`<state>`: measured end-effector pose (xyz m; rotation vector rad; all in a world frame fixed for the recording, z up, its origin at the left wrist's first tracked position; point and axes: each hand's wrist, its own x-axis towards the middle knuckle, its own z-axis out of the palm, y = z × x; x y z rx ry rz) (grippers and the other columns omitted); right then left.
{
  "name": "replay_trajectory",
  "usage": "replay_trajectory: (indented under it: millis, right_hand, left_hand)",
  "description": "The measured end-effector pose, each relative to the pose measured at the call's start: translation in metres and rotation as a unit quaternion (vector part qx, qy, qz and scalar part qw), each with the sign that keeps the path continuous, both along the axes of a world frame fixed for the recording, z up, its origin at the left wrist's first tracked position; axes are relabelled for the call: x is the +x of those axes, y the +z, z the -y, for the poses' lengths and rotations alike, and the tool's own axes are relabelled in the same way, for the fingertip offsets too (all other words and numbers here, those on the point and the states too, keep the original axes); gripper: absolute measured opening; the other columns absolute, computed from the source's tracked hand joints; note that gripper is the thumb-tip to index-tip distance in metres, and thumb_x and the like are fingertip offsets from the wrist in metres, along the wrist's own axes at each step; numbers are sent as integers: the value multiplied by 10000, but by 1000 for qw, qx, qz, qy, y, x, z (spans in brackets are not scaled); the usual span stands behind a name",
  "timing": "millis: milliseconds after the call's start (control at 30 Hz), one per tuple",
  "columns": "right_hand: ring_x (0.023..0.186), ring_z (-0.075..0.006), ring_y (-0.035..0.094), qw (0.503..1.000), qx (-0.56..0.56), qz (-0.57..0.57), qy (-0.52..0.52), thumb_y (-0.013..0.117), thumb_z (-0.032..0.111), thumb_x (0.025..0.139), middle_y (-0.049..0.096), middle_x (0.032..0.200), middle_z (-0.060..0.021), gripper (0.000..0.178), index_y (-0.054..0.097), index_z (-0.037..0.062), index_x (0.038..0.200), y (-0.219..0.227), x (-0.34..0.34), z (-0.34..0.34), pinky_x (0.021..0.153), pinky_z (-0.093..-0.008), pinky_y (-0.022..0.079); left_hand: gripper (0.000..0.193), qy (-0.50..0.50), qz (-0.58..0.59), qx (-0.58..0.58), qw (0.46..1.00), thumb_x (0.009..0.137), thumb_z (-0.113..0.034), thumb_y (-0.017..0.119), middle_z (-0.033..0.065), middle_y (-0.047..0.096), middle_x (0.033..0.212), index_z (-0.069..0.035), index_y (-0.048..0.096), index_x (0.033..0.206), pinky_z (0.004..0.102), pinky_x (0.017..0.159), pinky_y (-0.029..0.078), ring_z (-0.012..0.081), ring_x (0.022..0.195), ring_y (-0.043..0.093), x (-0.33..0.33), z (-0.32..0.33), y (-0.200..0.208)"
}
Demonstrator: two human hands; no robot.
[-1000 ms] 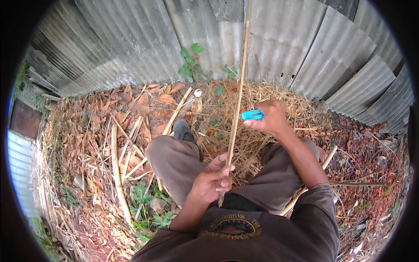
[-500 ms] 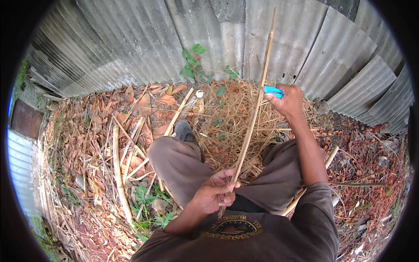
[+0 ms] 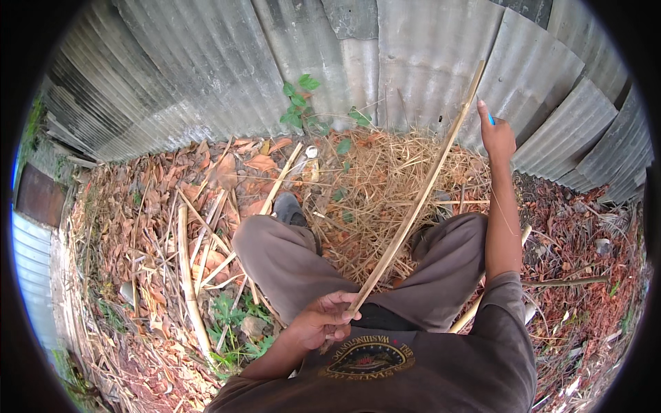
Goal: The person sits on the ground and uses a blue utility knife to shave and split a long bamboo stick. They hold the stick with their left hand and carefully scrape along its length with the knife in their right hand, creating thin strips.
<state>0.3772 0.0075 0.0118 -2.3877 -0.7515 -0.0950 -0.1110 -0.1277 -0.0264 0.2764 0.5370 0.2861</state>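
My left hand [image 3: 323, 320] grips the near end of a long, pale bamboo strip [image 3: 421, 196] close to my belly. From there the strip slants up and away to the right, over my lap, its far end in front of the metal fence. My right hand [image 3: 499, 139] is closed around a blue box cutter [image 3: 491, 120], beside the far part of the strip. Only a bit of the cutter's blue body shows between the fingers; its blade is hidden.
A corrugated metal fence [image 3: 323, 41] closes off the far side. Thin shavings [image 3: 385, 165] lie heaped beyond my knees. On the left, bamboo pieces [image 3: 187, 275] rest among dry leaves [image 3: 124, 227]. Another bamboo length [image 3: 468, 315] lies by my right thigh.
The strip's far end has swung to the right and lower. My right hand with the cutter has moved right and slightly farther out; my left hand has shifted slightly left and nearer.
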Motion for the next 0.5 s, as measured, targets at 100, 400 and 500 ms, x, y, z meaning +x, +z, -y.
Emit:
replay_trajectory:
  millis: [100,400,500]
  right_hand:
    - [912,-392,659,998,-17,-31,-57,374,884,732,691,911,-230,954,722,1,835,-22,32,17,777,-479,491]
    - [541,-309,632,935,-1,141,324,570,797,704,598,526,-97,722,702,89,658,-9,-102,22,545,-425,489]
    - [448,-266,577,845,99,188,490,633,762,677,545,473,-64,664,634,107,564,-26,-143,24,489,-408,464]
  left_hand:
    - [352,-17,-39,39,998,888,23,607,125,662,990,-38,565,1232,245,452,407,138,522,544,-18,9,1]
    - [362,248,-82,165,951,894,25,597,113,652,991,-35,541,1247,230,487,442,159,633,608,37,-41,8]
    - [382,258,-21,163,952,893,21,601,112,652,1009,-35,529,1263,235,499,446,166,656,615,57,-54,18]
